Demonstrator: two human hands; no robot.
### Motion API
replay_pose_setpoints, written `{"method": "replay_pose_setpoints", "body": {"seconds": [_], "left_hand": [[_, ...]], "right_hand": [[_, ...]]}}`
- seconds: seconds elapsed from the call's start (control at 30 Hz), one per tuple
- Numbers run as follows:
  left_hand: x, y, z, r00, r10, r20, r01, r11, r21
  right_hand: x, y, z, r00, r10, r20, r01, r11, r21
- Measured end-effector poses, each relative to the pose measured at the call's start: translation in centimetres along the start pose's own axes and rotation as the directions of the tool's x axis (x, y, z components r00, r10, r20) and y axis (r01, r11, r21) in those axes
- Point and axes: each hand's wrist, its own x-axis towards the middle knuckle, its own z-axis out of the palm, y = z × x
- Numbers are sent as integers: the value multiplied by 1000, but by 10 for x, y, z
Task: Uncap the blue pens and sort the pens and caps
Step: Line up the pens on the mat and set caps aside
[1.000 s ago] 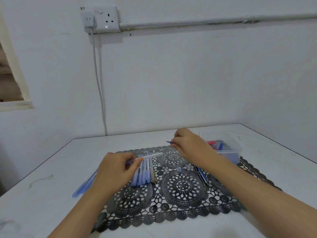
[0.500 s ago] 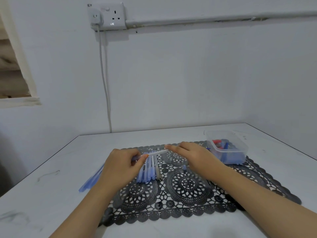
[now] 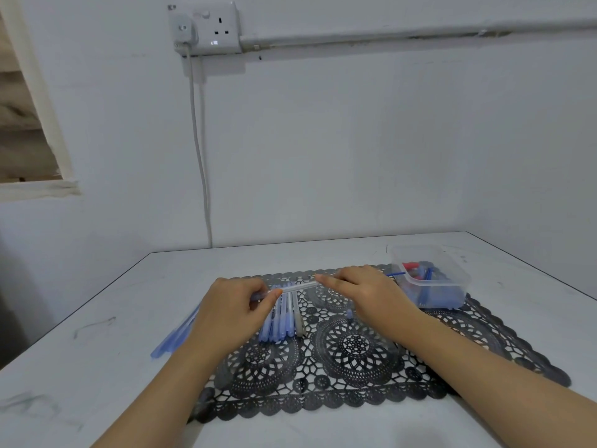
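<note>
1. The left hand (image 3: 232,305) is pinching a translucent pale-blue pen (image 3: 297,287) at its left end between thumb and curled fingers, holding it level just above the mat.
2. The right hand (image 3: 365,289) is gripping the same pen's right end with its fingertips.
3. Under that pen, a row of blue pens (image 3: 281,321) is lying side by side on the black lace placemat (image 3: 355,350), near its far-left edge.
4. A loose bunch of pale-blue pens (image 3: 174,337) is lying on the white table (image 3: 97,350), just off the mat's left edge and partly hidden by the left wrist.
5. A small blue cap (image 3: 349,313) is lying on the mat beside the right wrist.
6. A clear rectangular plastic tub (image 3: 433,286) holding blue and red pieces is sitting on the mat's far-right corner, near the right hand.
7. Bare tabletop is showing between the mat and the table's left and near edges.
</note>
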Motion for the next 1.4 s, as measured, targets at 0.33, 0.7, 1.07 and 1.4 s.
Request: {"method": "replay_pose_setpoints", "body": {"seconds": [0.33,0.7,1.07,1.4], "left_hand": [[0,2,0,1000,-6,0,6,1000,-19],[0,2,1,1000,15,6,-15,999,-30],[1,-1,4,998,49,-46,-53,995,-82],[1,-2,5,997,55,-62,-59,996,-66]], "right_hand": [[-1,-3,-2,999,-4,-52,3,1000,-19],[-1,-6,3,997,14,-80,-10,999,47],[2,-12,-10,926,322,-195,-353,923,-151],[3,-13,-9,914,332,-233,-368,920,-133]]}}
